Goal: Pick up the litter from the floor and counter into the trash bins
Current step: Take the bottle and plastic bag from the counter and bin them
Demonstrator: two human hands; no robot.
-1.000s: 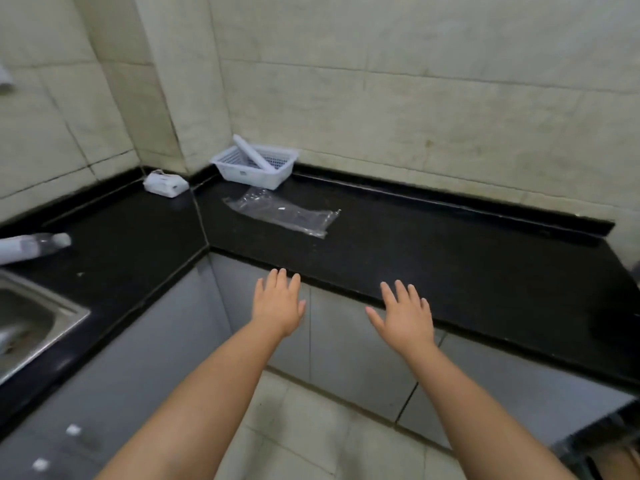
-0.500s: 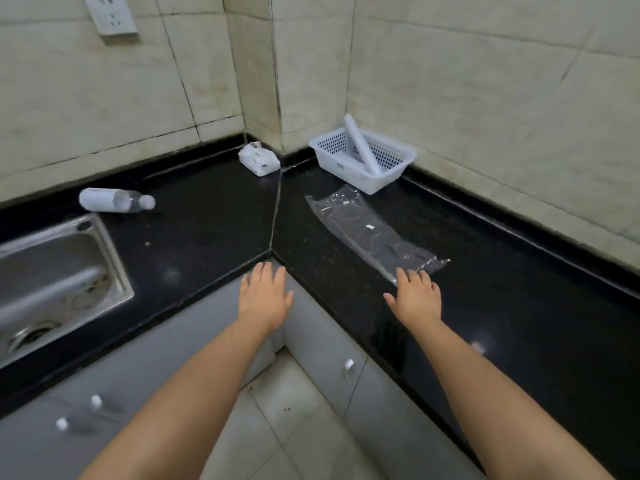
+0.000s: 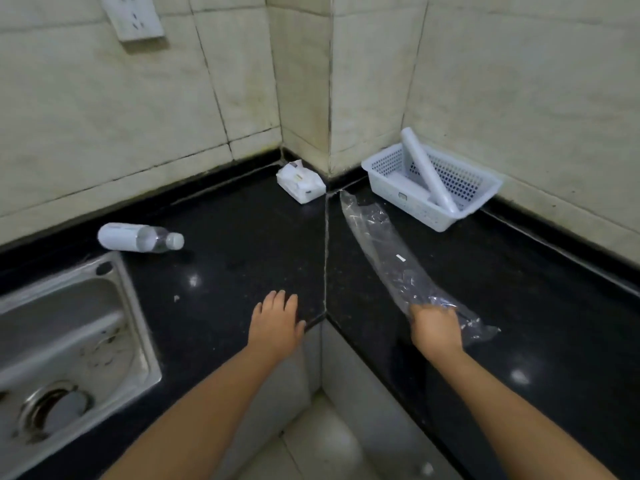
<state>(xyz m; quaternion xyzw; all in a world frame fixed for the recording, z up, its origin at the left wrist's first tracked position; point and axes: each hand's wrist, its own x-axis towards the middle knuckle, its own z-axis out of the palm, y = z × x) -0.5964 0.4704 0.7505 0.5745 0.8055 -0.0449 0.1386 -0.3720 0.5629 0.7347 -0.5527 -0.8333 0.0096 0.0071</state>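
Observation:
A long clear plastic bag lies on the black counter, running from the corner toward me. My right hand is on its near end with the fingers curled into the plastic. My left hand rests flat at the counter's inner corner edge, fingers apart, holding nothing. A plastic bottle with a white label lies on its side near the sink. A white tissue pack sits in the far corner. No trash bin is in view.
A steel sink is set into the counter at the left. A white perforated basket with a white roll stands against the right wall. A wall socket is above. Grey cabinet fronts and floor tile lie below.
My view has swung left and closer to the corner. My right hand has reached forward onto the bag's near end and closed on it. My left hand has settled on the counter edge.

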